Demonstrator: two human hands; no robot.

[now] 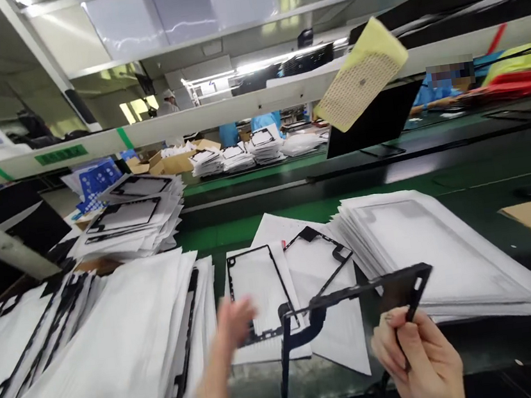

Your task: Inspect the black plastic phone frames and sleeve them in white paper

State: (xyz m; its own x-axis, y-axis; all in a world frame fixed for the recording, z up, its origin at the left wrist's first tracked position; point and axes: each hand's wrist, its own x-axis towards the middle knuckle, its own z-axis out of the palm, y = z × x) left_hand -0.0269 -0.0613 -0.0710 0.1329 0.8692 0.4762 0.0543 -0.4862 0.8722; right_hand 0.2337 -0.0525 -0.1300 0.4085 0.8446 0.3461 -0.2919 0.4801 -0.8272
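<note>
My right hand [423, 357] pinches the corner of a thin black frame [347, 294], holding it tilted above the bench. The frame's near part runs down out of view. My left hand [228, 349], somewhat blurred, has its thumb and fingers apart and holds nothing. It is left of the held frame, in front of a white sheet with another black frame [281, 281] lying on it; touching or apart I cannot tell. Beside that, a further black frame [327, 282] lies at an angle on white sheets [345, 338].
White sleeves are stacked at the right [441, 255] and left [104, 348], with black frames among the left ones. Another pile [137, 221] stands behind. A yellow card [361, 77] hangs from the white rail [235, 109]. A person in blue [436, 91] sits across the bench.
</note>
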